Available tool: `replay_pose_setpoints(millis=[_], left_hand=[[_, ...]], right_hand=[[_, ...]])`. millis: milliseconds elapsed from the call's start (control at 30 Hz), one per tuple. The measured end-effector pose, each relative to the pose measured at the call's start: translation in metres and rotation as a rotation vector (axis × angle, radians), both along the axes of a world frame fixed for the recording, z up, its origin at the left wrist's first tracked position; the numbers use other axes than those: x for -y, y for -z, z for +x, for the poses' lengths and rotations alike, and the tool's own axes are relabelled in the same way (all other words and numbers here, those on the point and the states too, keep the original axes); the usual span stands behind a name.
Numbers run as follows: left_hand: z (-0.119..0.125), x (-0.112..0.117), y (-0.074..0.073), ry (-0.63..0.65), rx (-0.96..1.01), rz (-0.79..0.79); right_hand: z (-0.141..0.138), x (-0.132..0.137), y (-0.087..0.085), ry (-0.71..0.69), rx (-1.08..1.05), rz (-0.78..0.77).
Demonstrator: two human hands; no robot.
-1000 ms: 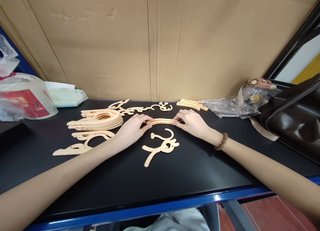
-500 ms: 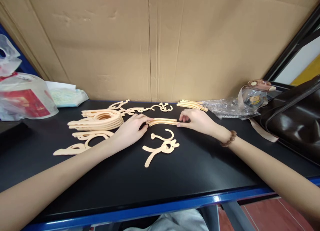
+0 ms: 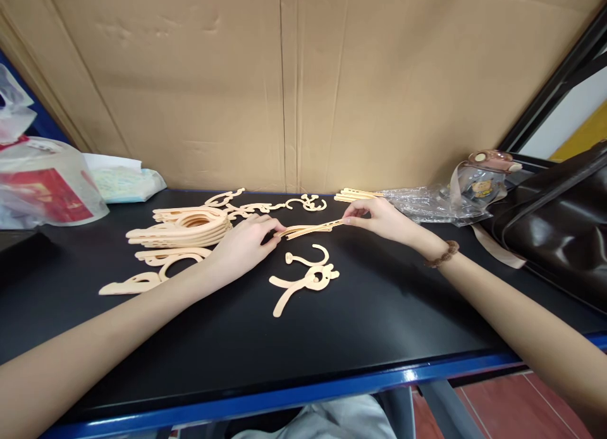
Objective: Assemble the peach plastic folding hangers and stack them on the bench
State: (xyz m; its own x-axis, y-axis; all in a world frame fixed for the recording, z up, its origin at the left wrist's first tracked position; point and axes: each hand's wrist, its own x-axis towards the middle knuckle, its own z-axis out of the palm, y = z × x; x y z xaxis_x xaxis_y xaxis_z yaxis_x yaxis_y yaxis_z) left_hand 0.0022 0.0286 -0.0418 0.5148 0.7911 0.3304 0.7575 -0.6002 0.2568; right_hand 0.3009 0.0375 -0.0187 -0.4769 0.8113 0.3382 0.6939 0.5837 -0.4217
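Observation:
Between my hands are beige curved plastic hanger arms (image 3: 308, 230). My left hand (image 3: 251, 240) pinches their left end, low over the black tabletop. My right hand (image 3: 377, 221) has thumb and finger closed on the right end of one arm, which slants upward across another one beneath it. Just nearer to me lie a loose beige hook (image 3: 310, 262) and a hanger centre piece with two short legs (image 3: 313, 279). Beside my left forearm is a stack of beige hanger pieces (image 3: 199, 231), with more pieces (image 3: 133, 284) partly covered by the forearm.
More thin hanger strips (image 3: 355, 194) lie behind my right hand, beside crumpled clear plastic (image 3: 422, 202). Small beige hooks (image 3: 308, 204) lie at the back by the cardboard wall (image 3: 213, 91). A dark bag (image 3: 554, 217) stands right, a tissue pack (image 3: 123, 179) and plastic bag (image 3: 52, 179) left.
My right hand has moved up and slightly right, raising the right end of one arm so it crosses the other. My left hand stays at the left end.

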Motion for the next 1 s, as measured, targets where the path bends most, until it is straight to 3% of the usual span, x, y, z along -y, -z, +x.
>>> replay_pose_setpoints(millis=[100, 367, 633, 700, 800, 867, 933, 1000], left_hand=[[0.000, 0.000, -0.001, -0.010, 0.023, -0.001], [-0.002, -0.003, -0.002, -0.210, 0.158, -0.010], [0.001, 0.002, -0.009, -0.199, 0.321, 0.038], [0.005, 0.007, -0.011, -0.155, 0.346, 0.044], [0.012, 0.015, -0.012, -0.128, 0.361, 0.010], [0.018, 0.021, -0.011, -0.108, 0.377, -0.047], [0.025, 0.027, -0.011, -0.057, 0.425, -0.121], [0.031, 0.033, -0.012, 0.009, 0.490, -0.201]], right_hand=[[0.003, -0.003, 0.000, 0.000, 0.025, -0.057], [0.004, -0.002, 0.001, -0.053, 0.093, -0.222], [0.001, -0.002, 0.005, -0.089, 0.115, -0.244], [-0.002, 0.004, 0.004, -0.067, 0.114, -0.132], [-0.012, 0.022, -0.003, 0.082, 0.004, 0.326], [-0.020, 0.036, -0.008, 0.164, -0.035, 0.545], [-0.031, 0.046, -0.011, 0.147, 0.043, 0.638], [-0.041, 0.051, -0.010, 0.021, 0.158, 0.658]])
